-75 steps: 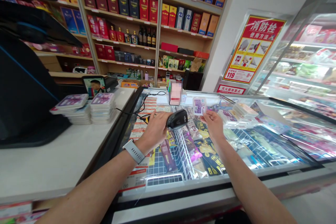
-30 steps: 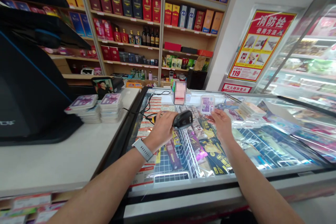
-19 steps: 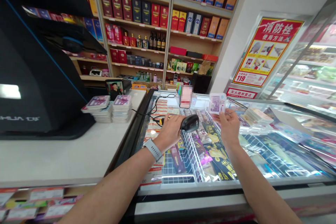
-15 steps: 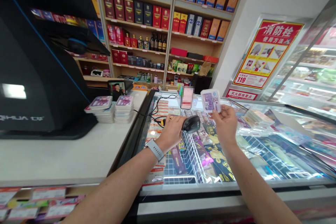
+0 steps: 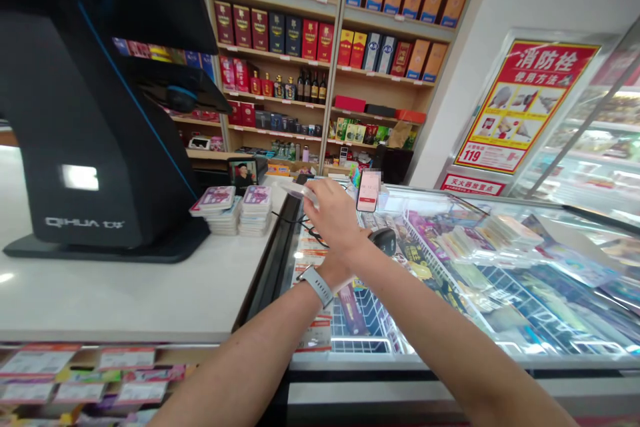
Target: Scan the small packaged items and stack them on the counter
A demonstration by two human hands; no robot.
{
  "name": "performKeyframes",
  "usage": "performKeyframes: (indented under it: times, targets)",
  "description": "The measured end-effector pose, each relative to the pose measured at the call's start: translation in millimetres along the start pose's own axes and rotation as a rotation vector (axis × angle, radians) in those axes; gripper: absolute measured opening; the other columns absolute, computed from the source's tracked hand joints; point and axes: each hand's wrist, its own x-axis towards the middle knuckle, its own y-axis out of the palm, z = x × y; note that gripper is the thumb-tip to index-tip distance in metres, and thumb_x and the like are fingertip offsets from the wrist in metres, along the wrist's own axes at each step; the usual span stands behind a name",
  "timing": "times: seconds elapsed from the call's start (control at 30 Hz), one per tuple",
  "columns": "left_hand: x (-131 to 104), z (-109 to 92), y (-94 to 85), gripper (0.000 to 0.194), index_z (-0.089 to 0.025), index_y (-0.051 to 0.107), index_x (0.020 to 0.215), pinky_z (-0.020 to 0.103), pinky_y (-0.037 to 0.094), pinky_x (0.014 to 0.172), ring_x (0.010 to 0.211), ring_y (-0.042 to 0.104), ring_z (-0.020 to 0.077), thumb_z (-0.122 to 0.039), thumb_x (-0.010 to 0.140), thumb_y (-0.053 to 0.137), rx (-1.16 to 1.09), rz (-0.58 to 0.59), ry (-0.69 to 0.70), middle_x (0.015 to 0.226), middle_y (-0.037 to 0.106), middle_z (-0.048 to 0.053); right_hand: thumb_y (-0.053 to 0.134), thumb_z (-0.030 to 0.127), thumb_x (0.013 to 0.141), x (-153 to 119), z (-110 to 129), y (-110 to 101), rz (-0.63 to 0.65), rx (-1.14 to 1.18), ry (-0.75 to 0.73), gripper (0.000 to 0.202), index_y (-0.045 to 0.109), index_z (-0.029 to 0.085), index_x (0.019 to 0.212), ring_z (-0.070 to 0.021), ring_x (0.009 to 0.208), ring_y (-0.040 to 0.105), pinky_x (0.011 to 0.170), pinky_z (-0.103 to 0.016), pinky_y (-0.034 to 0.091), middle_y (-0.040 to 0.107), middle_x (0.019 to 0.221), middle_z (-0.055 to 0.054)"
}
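Note:
My right hand (image 5: 332,211) crosses over my left forearm's end and pinches a clear-and-white flat plastic box (image 5: 294,189), seen nearly edge-on, above the counter's edge. My left hand (image 5: 336,271), below a grey watch strap (image 5: 315,285), is largely hidden behind the right wrist. Out of its far side pokes the black head of a corded barcode scanner (image 5: 384,241), which the left hand holds over the freezer. Left of the held box, similar purple-labelled boxes stand in neat stacks (image 5: 256,212) on the white counter (image 5: 190,300).
A black checkout terminal (image 5: 110,147) stands on the counter at left. The glass-topped freezer (image 5: 440,368) holds packaged goods in wire baskets. A phone (image 5: 369,192) stands upright at its back, and more boxes (image 5: 505,232) lie on the glass at right. Shelves (image 5: 280,53) rise behind.
My right hand has swung left across my left wrist, carrying the plastic box from over the freezer toward the stacks. The scanner stays in my left hand. The view has shifted left.

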Motion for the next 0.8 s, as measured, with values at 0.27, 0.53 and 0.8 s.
performKeyframes:
  times: [0.27,0.53,0.8]
  targets:
    - [1,-14,-24.9,0.033,-0.021,0.060,0.129,0.044,0.037,0.118,0.122,0.058,0.0248,-0.030,0.101,0.045,0.207,0.203,0.002,0.129,0.067,0.008,0.041,0.019,0.106,52,50,51,0.199,-0.226,-0.308,0.026,0.065,0.017,0.114,-0.0265,0.105,0.057,0.091,-0.039,0.043,0.066,0.111,-0.013]
    - [9,-4,-17.2,0.039,-0.022,0.055,0.135,0.058,0.022,0.125,0.132,0.056,0.0285,-0.032,0.097,0.048,0.242,0.272,-0.032,0.140,0.063,0.010,0.038,0.014,0.106,81,90,106,0.263,-0.240,-0.439,0.029,0.066,0.014,0.111,-0.0274,0.109,0.059,0.090,-0.041,0.046,0.067,0.113,-0.016]
    - [10,-15,-24.3,0.049,-0.023,0.054,0.133,0.060,0.021,0.126,0.136,0.055,0.0275,-0.010,0.086,0.051,0.232,0.263,-0.099,0.141,0.064,0.011,0.042,0.014,0.105,71,98,131,0.345,-0.185,-0.418,0.027,0.069,0.011,0.111,-0.0266,0.108,0.062,0.092,-0.040,0.048,0.067,0.112,-0.015]
